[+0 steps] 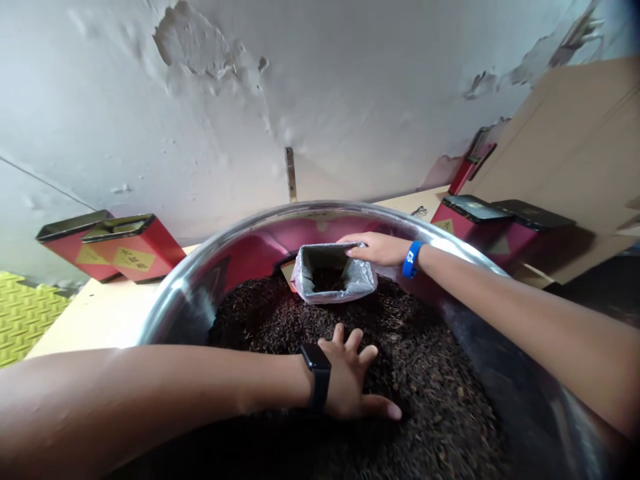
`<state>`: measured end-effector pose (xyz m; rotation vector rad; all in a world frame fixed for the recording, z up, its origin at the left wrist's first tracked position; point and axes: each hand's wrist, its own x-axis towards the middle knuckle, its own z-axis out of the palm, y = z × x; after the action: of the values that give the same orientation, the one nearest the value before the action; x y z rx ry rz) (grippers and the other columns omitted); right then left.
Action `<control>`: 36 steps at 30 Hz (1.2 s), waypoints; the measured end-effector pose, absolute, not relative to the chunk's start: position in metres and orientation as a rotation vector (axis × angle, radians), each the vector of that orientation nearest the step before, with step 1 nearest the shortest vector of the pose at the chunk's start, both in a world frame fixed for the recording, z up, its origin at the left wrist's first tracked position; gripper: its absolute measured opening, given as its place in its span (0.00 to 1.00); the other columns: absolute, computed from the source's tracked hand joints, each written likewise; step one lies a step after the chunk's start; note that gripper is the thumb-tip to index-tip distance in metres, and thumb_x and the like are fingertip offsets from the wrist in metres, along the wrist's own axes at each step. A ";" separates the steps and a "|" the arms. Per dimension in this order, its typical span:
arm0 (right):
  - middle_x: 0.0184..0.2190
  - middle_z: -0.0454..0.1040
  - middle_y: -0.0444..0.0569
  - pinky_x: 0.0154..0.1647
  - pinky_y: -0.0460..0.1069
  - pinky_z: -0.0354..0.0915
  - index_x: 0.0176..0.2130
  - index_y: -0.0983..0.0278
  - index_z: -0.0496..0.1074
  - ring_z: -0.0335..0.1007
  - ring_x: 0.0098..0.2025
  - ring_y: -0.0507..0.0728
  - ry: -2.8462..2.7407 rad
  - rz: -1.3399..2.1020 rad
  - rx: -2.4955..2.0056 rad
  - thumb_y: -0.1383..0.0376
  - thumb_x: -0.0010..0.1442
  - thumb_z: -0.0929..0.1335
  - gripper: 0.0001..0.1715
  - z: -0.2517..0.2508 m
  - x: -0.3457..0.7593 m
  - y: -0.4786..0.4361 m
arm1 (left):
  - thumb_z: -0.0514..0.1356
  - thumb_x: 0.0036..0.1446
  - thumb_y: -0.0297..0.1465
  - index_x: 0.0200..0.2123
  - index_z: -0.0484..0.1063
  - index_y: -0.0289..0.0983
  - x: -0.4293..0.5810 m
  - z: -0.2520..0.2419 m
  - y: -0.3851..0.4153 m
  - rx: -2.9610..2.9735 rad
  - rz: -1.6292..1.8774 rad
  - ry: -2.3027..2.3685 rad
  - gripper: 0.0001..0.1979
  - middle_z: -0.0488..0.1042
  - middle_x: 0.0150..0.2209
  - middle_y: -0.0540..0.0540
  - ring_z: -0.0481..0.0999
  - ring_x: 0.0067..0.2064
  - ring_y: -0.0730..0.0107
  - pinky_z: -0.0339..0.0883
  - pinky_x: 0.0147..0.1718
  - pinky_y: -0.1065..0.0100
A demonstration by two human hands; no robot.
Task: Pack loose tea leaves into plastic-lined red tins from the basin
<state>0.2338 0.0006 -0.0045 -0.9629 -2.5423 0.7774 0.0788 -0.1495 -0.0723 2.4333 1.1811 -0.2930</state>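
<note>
Dark loose tea leaves [440,380] fill much of a large shiny metal basin [195,273]. My left hand [347,373], with a black watch at its wrist, rests on the leaves, its fingers spread. At the far side of the basin, my right hand [377,249] grips the back right rim of a tea tin [335,293]. Clear plastic is folded over that tin's rim. Its mouth tilts toward me, and some dark leaves show inside. A blue band circles my right wrist.
Two red tins [143,250] with yellow labels stand left of the basin on a pale tabletop [105,320]. More red tins [477,220] with dark tops stand at the right, near a cardboard sheet [575,147]. A peeling wall [350,87] rises behind. Yellow matting [27,320] lies at far left.
</note>
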 end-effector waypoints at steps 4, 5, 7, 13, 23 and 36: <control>0.45 0.71 0.50 0.49 0.52 0.59 0.50 0.63 0.67 0.65 0.45 0.57 -2.563 0.774 -0.957 0.62 0.57 0.61 0.21 -0.004 0.234 0.001 | 0.45 0.38 0.65 0.58 0.53 0.38 0.078 -0.067 -0.165 2.428 -0.275 1.070 0.50 0.51 0.59 0.33 0.53 0.57 0.34 0.56 0.48 0.42; 0.45 0.71 0.50 0.49 0.52 0.58 0.50 0.64 0.66 0.65 0.45 0.57 -2.566 0.777 -0.955 0.62 0.58 0.60 0.21 -0.003 0.234 0.001 | 0.45 0.39 0.64 0.56 0.56 0.38 0.078 -0.067 -0.167 2.450 -0.254 1.048 0.48 0.54 0.57 0.33 0.59 0.54 0.36 0.59 0.45 0.43; 0.45 0.70 0.51 0.49 0.52 0.58 0.51 0.66 0.66 0.64 0.46 0.57 -2.567 0.777 -0.956 0.62 0.58 0.60 0.22 -0.003 0.234 0.001 | 0.45 0.42 0.62 0.51 0.62 0.38 0.077 -0.068 -0.168 2.498 -0.222 1.033 0.42 0.62 0.51 0.35 0.68 0.46 0.43 0.65 0.39 0.47; 0.45 0.71 0.47 0.49 0.50 0.59 0.50 0.59 0.67 0.65 0.45 0.56 -2.551 0.788 -0.979 0.62 0.57 0.61 0.20 -0.003 0.234 0.000 | 0.48 0.52 0.48 0.45 0.65 0.41 0.081 -0.056 -0.164 2.632 -0.272 0.839 0.23 0.70 0.38 0.41 0.74 0.32 0.54 0.69 0.26 0.57; 0.45 0.70 0.48 0.50 0.50 0.58 0.50 0.63 0.66 0.65 0.46 0.56 -2.582 0.758 -1.004 0.62 0.57 0.60 0.21 0.001 0.233 -0.003 | 0.47 0.57 0.43 0.43 0.63 0.42 0.081 -0.008 -0.151 2.840 0.032 0.685 0.16 0.69 0.36 0.46 0.73 0.29 0.66 0.66 0.26 0.67; 0.47 0.69 0.51 0.49 0.49 0.59 0.49 0.66 0.67 0.64 0.48 0.57 -2.564 0.786 -0.970 0.62 0.56 0.60 0.22 0.001 0.232 -0.005 | 0.51 0.59 0.37 0.42 0.66 0.37 0.055 0.032 -0.101 2.782 0.463 0.611 0.13 0.69 0.42 0.45 0.69 0.41 0.70 0.63 0.42 0.68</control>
<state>0.2321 -0.0054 0.0012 -0.9702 -2.5642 0.7858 0.0551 -0.1011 0.0317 2.7824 0.6106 0.4633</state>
